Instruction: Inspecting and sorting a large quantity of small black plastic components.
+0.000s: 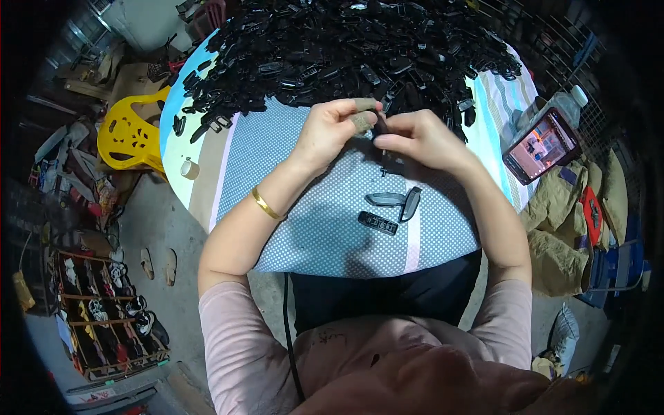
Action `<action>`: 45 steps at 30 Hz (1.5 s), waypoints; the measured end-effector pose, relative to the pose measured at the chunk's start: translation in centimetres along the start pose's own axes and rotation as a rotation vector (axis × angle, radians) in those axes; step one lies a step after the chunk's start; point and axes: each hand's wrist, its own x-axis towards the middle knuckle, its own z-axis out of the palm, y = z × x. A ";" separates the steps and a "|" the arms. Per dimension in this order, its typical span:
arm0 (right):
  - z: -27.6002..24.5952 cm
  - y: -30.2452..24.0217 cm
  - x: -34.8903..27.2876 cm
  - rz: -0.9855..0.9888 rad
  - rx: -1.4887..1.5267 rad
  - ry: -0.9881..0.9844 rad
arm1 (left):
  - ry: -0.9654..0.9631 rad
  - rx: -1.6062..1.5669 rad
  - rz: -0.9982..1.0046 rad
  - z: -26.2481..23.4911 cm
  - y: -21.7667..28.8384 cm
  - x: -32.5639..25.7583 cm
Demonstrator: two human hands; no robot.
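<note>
My left hand (330,133) and my right hand (427,140) meet over the cloth-covered table. Both pinch a small black plastic part (379,127), mostly hidden by the fingers. Tape-like wraps cover some left fingertips, and a gold bangle (265,203) circles that wrist. Just below the hands is a thin dark piece (384,170), too small to name. Closer to me lie two long dark shells, one sideways (384,199) and one slanted (410,204). Beside them rests a black piece with cut-out openings (377,223). A heap of black plastic casings (325,59), resembling key fob shells, spreads beyond my hands.
At the table's right edge a phone (542,146) leans by a clear bottle (568,104). A tape roll (189,168) sits on the left edge. Around the table are a yellow plastic chair (131,136), a shoe rack (111,315) and brown sacks (561,256).
</note>
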 end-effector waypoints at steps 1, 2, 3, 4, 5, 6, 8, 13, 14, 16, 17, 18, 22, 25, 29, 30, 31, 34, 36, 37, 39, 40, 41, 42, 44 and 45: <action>-1.1 0.4 0.2 0.066 0.146 -0.151 | -0.054 0.093 -0.058 -0.1 0.2 0.0; -1.9 1.4 0.5 0.078 0.214 0.012 | -0.175 0.039 -0.052 -0.2 0.0 -0.2; -3.1 2.5 0.7 0.096 0.277 0.179 | -0.259 0.275 -0.104 0.4 1.2 -0.7; -4.1 3.7 0.9 0.032 -0.029 0.369 | -0.344 0.316 -0.098 0.9 0.8 -0.9; -4.7 4.4 1.2 -0.038 -0.336 0.550 | -0.424 0.359 -0.091 1.4 0.2 -1.1; -5.1 4.6 1.2 0.036 -0.504 0.515 | -0.438 0.498 -0.030 1.7 0.0 -1.0; -5.0 5.7 1.4 -0.001 -0.645 0.477 | -0.293 0.671 0.122 1.7 -0.4 -1.0; -4.8 5.4 1.6 -0.040 -0.876 0.516 | 0.030 0.944 0.133 1.8 -1.4 0.2; -4.7 5.0 1.6 -0.042 -0.874 0.517 | -0.003 0.996 0.210 1.7 -2.2 0.4; -4.4 4.2 1.5 -0.003 -0.637 0.615 | -0.030 0.993 0.297 1.6 -3.3 0.5; -4.3 4.3 1.2 0.000 -0.641 0.617 | -0.033 0.989 0.300 1.8 -3.3 0.6; -4.2 4.6 1.0 0.042 -0.267 0.537 | -0.034 0.929 0.274 1.9 -3.2 0.6; -2.7 2.1 0.2 0.139 0.566 0.235 | -0.059 0.417 -0.050 0.8 -2.4 0.6; -1.0 1.1 0.2 0.168 0.880 0.218 | -0.004 -0.370 -0.255 -0.1 -2.0 0.8; 0.4 1.4 0.2 0.197 0.935 0.237 | -0.056 -0.597 -0.301 -0.2 -2.0 1.0; 0.6 1.6 0.3 0.178 0.934 0.205 | -0.002 -0.633 -0.327 0.0 -2.0 0.9; 0.8 1.6 0.3 0.177 0.934 0.205 | -0.002 -0.633 -0.327 0.0 -2.0 0.8; 1.4 1.2 0.4 0.185 0.714 0.181 | 0.008 -0.398 -0.146 0.2 -1.7 0.4; 1.3 0.9 0.2 0.229 0.679 0.143 | -0.006 -0.325 -0.094 0.5 -1.5 0.3; 1.3 0.8 0.1 0.273 0.644 0.108 | -0.021 -0.251 -0.044 0.7 -1.3 0.3; 1.3 1.1 0.2 0.248 0.673 0.110 | -0.036 -0.228 -0.068 0.8 -0.8 0.2; 1.2 0.9 0.2 0.255 0.729 0.135 | -0.028 -0.208 -0.041 0.6 -0.9 0.2; 1.3 0.8 0.1 0.263 0.784 0.161 | -0.021 -0.188 -0.014 0.5 -1.0 0.2; 1.3 0.7 0.1 0.263 0.784 0.161 | -0.021 -0.188 -0.014 0.3 -1.1 0.2; 1.4 0.7 0.1 0.254 0.709 0.169 | 0.044 -0.208 0.022 0.2 -1.2 0.3; 1.5 0.7 0.1 0.252 0.709 0.169 | 0.045 -0.207 0.024 0.2 -1.3 0.3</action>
